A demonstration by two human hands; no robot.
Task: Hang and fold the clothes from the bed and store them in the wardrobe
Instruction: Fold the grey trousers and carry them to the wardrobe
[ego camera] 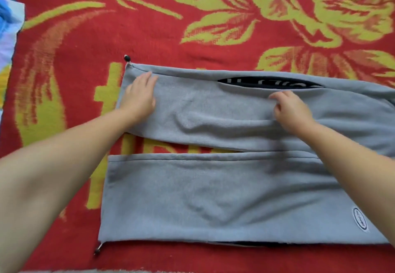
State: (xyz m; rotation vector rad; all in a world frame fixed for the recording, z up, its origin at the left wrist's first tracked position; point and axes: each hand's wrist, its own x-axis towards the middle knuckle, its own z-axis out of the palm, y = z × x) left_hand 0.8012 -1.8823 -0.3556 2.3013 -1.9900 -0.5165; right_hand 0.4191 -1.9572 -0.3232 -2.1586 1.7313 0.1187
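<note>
A pair of grey sweatpants (213,191) lies flat on the bed, legs pointing left, one leg far and one near. My left hand (140,97) rests flat with straight fingers on the hem end of the far leg. My right hand (290,110) pinches the fabric of the far leg near a pocket slit with black lining (271,83). A white oval logo patch (360,218) sits on the near leg at the right. Drawstring beads hang at the far hem (127,58) and the near hem (98,251).
A red blanket with a yellow-green flower pattern (192,26) covers the bed. Blue and white cloth (8,16) lies at the far left edge.
</note>
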